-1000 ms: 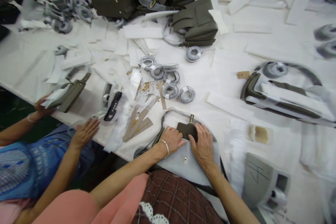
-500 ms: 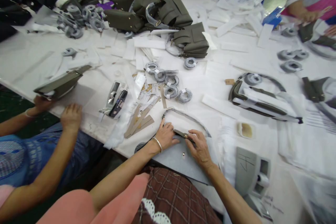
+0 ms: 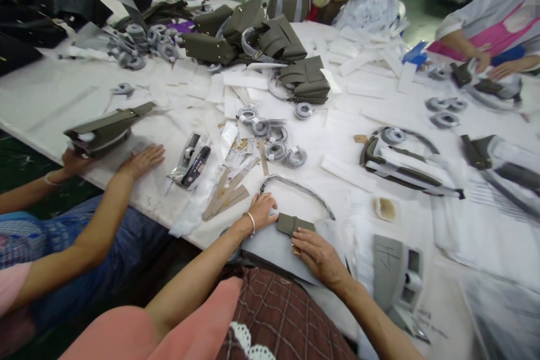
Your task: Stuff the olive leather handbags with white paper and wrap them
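A small olive leather flap [image 3: 294, 224] lies on a grey sheet-wrapped bag [image 3: 274, 250] at the table's near edge. My left hand [image 3: 262, 210] rests on the wrapping just left of the flap, fingers curled against it. My right hand [image 3: 317, 253] lies flat with its fingertips pressing the flap's near edge. A thin dark strap [image 3: 301, 189] arcs across the white paper just beyond the flap.
A tape dispenser [image 3: 394, 278] stands to the right. Grey strap coils [image 3: 274, 138], brown card strips [image 3: 225, 191] and a black tool [image 3: 194, 160] lie ahead. Olive bags [image 3: 270, 39] pile up at the back. A person on the left holds an olive bag [image 3: 103, 129]; others work at the far right.
The olive flap has been laid flat on the grey wrapping. My right hand slid nearer me onto its near edge. The view tilted up, and the neighbour's hand spread flat on the table.
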Demonstrator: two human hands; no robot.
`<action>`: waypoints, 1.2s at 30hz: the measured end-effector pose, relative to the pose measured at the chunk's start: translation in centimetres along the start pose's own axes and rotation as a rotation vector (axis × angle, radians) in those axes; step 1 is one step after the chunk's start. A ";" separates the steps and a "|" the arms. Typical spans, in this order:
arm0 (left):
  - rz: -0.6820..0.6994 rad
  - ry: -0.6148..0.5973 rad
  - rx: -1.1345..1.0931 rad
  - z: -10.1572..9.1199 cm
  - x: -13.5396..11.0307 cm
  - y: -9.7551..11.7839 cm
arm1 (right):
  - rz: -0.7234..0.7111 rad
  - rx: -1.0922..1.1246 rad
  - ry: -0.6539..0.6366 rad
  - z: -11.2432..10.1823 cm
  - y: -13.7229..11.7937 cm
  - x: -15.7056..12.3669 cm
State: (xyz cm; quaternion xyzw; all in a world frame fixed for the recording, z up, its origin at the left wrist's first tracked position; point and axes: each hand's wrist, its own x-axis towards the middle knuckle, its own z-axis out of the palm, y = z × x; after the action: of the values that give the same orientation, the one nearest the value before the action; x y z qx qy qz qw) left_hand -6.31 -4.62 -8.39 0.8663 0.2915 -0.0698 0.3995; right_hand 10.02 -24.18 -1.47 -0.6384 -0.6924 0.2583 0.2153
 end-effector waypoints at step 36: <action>0.614 -0.084 0.481 1.8 -5.7 4.6 | 0.205 -0.248 0.141 4.4 -0.4 0.8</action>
State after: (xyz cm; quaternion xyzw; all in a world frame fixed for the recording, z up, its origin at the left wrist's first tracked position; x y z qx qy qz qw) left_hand -8.23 -10.80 -4.59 0.9785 -0.0224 -0.0488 0.1991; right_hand 6.86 -23.78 -4.66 -0.7437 -0.6335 0.1461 0.1558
